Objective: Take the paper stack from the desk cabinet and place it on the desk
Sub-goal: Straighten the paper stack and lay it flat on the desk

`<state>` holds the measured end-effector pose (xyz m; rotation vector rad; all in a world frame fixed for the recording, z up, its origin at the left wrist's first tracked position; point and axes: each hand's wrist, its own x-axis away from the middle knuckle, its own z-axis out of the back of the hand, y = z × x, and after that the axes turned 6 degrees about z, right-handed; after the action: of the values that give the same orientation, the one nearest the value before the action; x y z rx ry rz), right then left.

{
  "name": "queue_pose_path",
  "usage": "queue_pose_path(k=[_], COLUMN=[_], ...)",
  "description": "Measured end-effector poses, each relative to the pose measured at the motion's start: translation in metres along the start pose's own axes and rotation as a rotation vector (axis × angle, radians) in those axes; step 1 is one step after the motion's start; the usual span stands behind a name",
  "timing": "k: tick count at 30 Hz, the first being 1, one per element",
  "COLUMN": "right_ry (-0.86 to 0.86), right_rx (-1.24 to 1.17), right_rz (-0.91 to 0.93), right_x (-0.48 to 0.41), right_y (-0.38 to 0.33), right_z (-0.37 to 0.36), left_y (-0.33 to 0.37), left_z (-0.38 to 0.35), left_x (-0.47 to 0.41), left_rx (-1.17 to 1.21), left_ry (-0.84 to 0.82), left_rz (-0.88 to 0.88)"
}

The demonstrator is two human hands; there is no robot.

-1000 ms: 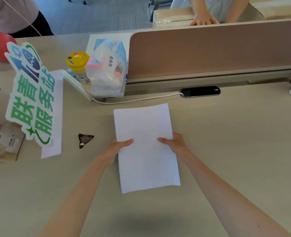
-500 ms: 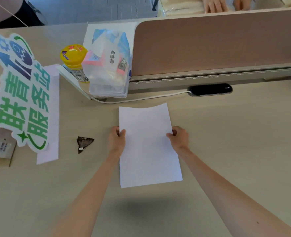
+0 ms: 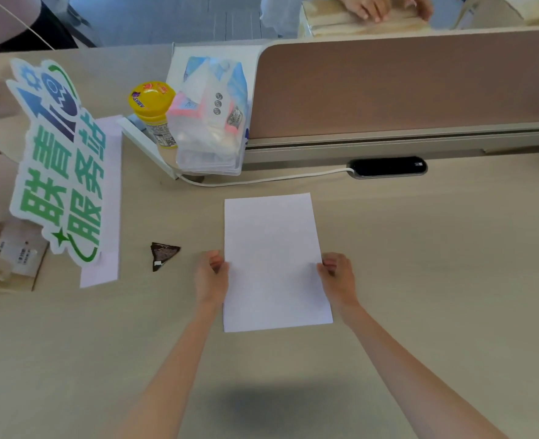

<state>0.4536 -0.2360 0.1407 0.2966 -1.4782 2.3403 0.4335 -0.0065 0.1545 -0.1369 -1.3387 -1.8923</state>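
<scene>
The paper stack (image 3: pixel 274 261) lies flat on the tabletop (image 3: pixel 436 280), right between the two hands. The left hand (image 3: pixel 212 278) touches its left long edge, and the right hand (image 3: pixel 338 278) touches its right long edge. Both hands have curled fingers pressed against the sides; I cannot tell if they pinch the paper. The stack's long sides run away from the person, toward the divider wall (image 3: pixel 404 87). Right of the stack the tabletop is bare. Left of the stack sits a small dark triangle wrapper (image 3: pixel 163 255), then a green sign (image 3: pixel 60 172). Past the stack's far edge runs a white cable (image 3: pixel 262 180).
</scene>
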Motion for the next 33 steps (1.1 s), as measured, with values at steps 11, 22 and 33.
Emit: queue_pose_path(k=[11,22,33], right_ry=[0.02,0.041,0.048], right_rx=[0.137,0.206,0.364], right_rz=[0.144,0.11,0.32], right_x=[0.063,0.086,0.041], right_y=[0.015,0.01,-0.018], right_z=[-0.001,-0.012,-0.011], left_y=[-0.029,-0.032,-0.001], left_z=[0.003,0.001,-0.008], left_x=[0.05,0.067,0.035], left_rx=[-0.051,-0.136,-0.414], left_ry=[0.116,0.115,0.125], left_rz=[0.01,-0.04,-0.431])
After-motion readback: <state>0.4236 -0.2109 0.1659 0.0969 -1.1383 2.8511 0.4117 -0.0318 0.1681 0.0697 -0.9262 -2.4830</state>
